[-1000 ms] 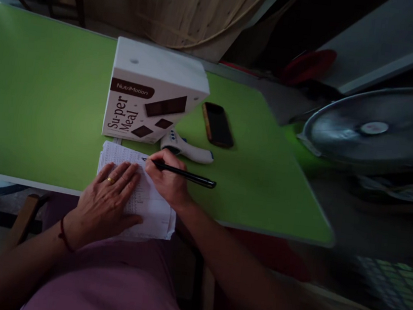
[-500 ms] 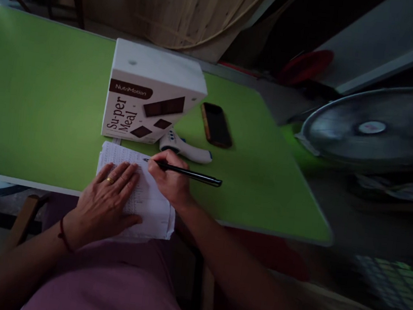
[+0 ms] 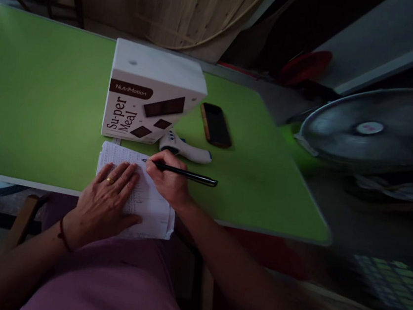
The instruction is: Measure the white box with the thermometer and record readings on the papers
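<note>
My left hand (image 3: 112, 199) lies flat, fingers stretched, on a small stack of paper sheets (image 3: 151, 208) covered with fine writing. In my right hand (image 3: 170, 178) is a black pen (image 3: 196, 177), its tip touching the top sheet near the upper edge. The papers rest at the table's near edge and stick out over it. Just beyond my right hand lies a white handheld device like an infrared thermometer (image 3: 193, 153), its head partly hidden behind the box. A white "NutriMotion Su-per Meal" box (image 3: 129, 74) stands right behind the papers.
The green table (image 3: 41, 101) reaches far to the left. A black phone (image 3: 217, 126) in a brown-edged case lies right of the box. Off the table's right end stands a round fan (image 3: 369, 128). A wooden panel (image 3: 193, 9) leans behind the table.
My right hand and the pen have shifted slightly left along the top sheet. My left hand stays in place on the papers.
</note>
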Demonstrator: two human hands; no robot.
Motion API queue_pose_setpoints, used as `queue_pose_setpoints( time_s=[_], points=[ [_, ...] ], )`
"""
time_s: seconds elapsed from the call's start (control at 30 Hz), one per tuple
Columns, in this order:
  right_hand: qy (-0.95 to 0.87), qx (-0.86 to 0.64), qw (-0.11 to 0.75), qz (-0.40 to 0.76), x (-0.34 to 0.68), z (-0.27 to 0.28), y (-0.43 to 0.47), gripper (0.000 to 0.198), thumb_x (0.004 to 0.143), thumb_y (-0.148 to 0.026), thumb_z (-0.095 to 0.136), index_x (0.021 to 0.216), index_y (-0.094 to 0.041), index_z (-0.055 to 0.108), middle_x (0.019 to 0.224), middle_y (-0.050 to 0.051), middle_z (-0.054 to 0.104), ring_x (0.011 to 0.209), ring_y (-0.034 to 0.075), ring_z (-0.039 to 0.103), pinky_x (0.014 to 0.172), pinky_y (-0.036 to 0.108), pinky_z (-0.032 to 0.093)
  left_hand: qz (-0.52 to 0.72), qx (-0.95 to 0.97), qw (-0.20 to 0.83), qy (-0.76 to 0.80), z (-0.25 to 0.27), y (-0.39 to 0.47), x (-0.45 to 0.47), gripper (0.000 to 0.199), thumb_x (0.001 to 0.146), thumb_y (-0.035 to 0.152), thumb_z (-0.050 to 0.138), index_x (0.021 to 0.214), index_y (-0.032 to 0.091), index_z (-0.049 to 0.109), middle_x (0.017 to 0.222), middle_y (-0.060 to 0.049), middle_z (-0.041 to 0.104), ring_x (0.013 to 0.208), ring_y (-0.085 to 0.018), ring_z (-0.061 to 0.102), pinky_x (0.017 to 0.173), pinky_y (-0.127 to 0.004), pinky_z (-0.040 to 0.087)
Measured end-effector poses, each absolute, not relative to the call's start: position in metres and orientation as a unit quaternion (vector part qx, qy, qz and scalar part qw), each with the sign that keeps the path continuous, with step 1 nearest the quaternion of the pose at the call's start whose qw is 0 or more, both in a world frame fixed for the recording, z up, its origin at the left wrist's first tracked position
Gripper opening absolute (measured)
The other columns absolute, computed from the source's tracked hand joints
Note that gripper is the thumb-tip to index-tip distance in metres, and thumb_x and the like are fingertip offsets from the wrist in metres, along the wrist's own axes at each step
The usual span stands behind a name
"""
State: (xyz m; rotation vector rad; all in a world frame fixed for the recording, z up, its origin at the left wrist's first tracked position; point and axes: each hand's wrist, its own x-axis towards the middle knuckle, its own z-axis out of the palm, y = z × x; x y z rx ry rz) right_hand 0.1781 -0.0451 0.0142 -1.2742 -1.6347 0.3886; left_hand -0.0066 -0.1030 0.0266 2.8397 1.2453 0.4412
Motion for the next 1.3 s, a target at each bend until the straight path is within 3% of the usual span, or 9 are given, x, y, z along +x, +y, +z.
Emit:
queue_pose_setpoints(
  time_s=[0.6, 0.83, 1.03, 1.1, 1.2, 1.3],
  points=[
    [-0.677, -0.529, 0.486, 0.161, 0.178, 0.016, -0.045, 0.011, 0.075, -0.027, 0.056, 0.065, -0.023, 0.054, 0.055, -0.004, 0.058, 0.051, 0.012, 0.053, 0.054, 0.024, 0.045, 0.15, 0.905, 0.004, 0.397, 0.026, -0.103, -0.006, 0.087, 0.082, 0.06, 0.07, 0.144, 0.005, 0.045, 0.154, -0.015, 0.042, 0.141, -0.034, 0.04, 0.118, -0.051, 0.029],
    [-0.697, -0.527, 0.481, 0.07, 0.186, 0.021, -0.049, 0.007, 0.078, -0.023, 0.054, 0.07, -0.023, 0.054, 0.059, -0.003, 0.06, 0.054, 0.013, 0.054, 0.056, 0.026, 0.046, 0.141, 0.906, 0.03, 0.399, 0.029, -0.101, -0.007, 0.085, 0.081, 0.056, 0.073, 0.143, 0.004, 0.046, 0.153, -0.018, 0.042, 0.141, -0.036, 0.04, 0.118, -0.053, 0.03],
    [-0.762, -0.549, 0.328, -0.102, 0.213, 0.04, -0.067, 0.02, 0.077, -0.008, 0.052, 0.083, -0.019, 0.068, 0.081, 0.006, 0.07, 0.075, 0.019, 0.065, 0.066, 0.03, 0.048, 0.136, 0.904, 0.084, 0.397, 0.038, -0.091, -0.011, 0.08, 0.076, 0.048, 0.079, 0.139, 0.011, 0.048, 0.153, -0.019, 0.043, 0.142, -0.038, 0.038, 0.12, -0.057, 0.028],
    [-0.771, -0.565, 0.268, -0.121, 0.221, 0.039, -0.075, 0.021, 0.078, -0.007, 0.053, 0.083, -0.019, 0.07, 0.082, 0.007, 0.07, 0.077, 0.021, 0.065, 0.066, 0.031, 0.047, 0.167, 0.903, 0.115, 0.38, 0.042, -0.089, -0.018, 0.069, 0.074, 0.039, 0.078, 0.132, 0.012, 0.052, 0.149, -0.02, 0.046, 0.141, -0.039, 0.039, 0.119, -0.06, 0.03],
    [-0.777, -0.583, 0.21, -0.106, 0.228, 0.033, -0.085, 0.019, 0.081, -0.01, 0.056, 0.085, -0.019, 0.073, 0.082, 0.007, 0.069, 0.074, 0.021, 0.063, 0.065, 0.032, 0.047, 0.255, 0.887, 0.184, 0.337, 0.047, -0.08, -0.035, 0.04, 0.076, 0.017, 0.064, 0.115, 0.015, 0.057, 0.134, -0.018, 0.056, 0.129, -0.034, 0.052, 0.108, -0.053, 0.046],
    [-0.777, -0.59, 0.205, -0.071, 0.233, 0.029, -0.089, 0.02, 0.083, -0.013, 0.057, 0.092, -0.02, 0.074, 0.082, 0.007, 0.068, 0.076, 0.021, 0.063, 0.068, 0.033, 0.048, 0.356, 0.834, 0.181, 0.381, 0.052, -0.054, -0.056, 0.033, 0.081, 0.013, 0.056, 0.113, 0.018, 0.051, 0.119, -0.013, 0.057, 0.113, -0.027, 0.059, 0.097, -0.049, 0.054]
  ],
)
